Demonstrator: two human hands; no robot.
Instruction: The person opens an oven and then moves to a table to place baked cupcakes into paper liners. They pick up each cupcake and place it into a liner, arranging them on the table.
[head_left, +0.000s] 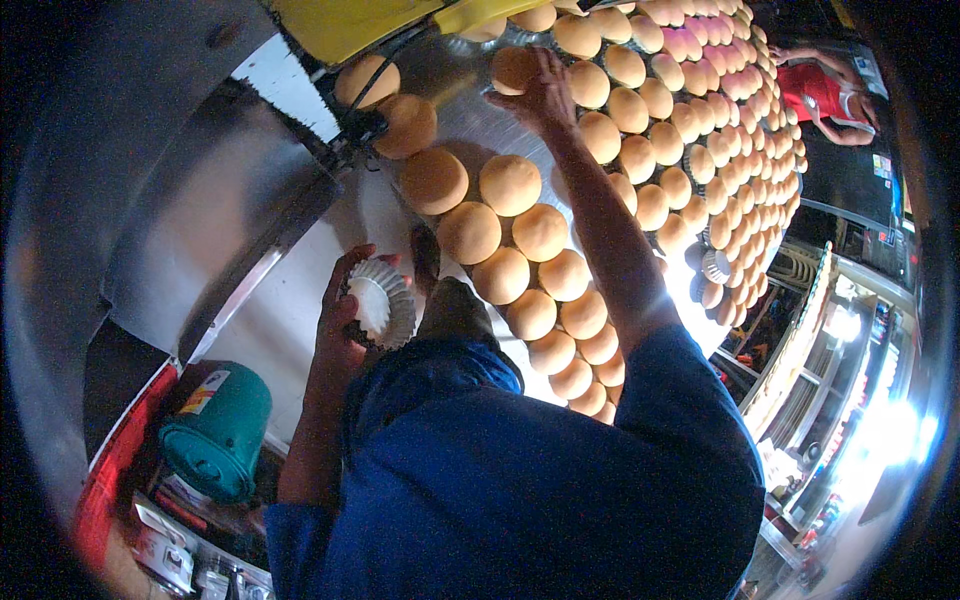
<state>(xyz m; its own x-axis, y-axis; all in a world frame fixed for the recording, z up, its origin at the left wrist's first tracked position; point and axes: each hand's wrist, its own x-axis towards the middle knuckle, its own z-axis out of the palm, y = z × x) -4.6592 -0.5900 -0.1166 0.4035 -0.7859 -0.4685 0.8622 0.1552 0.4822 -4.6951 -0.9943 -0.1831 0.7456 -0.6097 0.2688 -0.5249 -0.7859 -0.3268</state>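
On the left, my left hand (341, 311) holds fluted metal baking tins (384, 304), apparently nested, their opening facing left. My right arm reaches across to the top of the view, where my right hand (546, 94) curls round a round golden bun (514, 70), thumb below it and fingers at its right. Close to my body, bare round buns (500, 276) lie in rows on a metal table (469, 105). Many more buns (637, 159) stand beyond my right forearm, some visibly in fluted tins. One tin (716, 266) lies among them. The undersides of most buns are hidden.
A yellow object (352, 26) and a dark cable overhang the table's upper left. A green lidded bucket (217, 427) stands lower left beside a red edge. Across the table is another person in red (814, 94). Shelves and a bright lamp are at the right.
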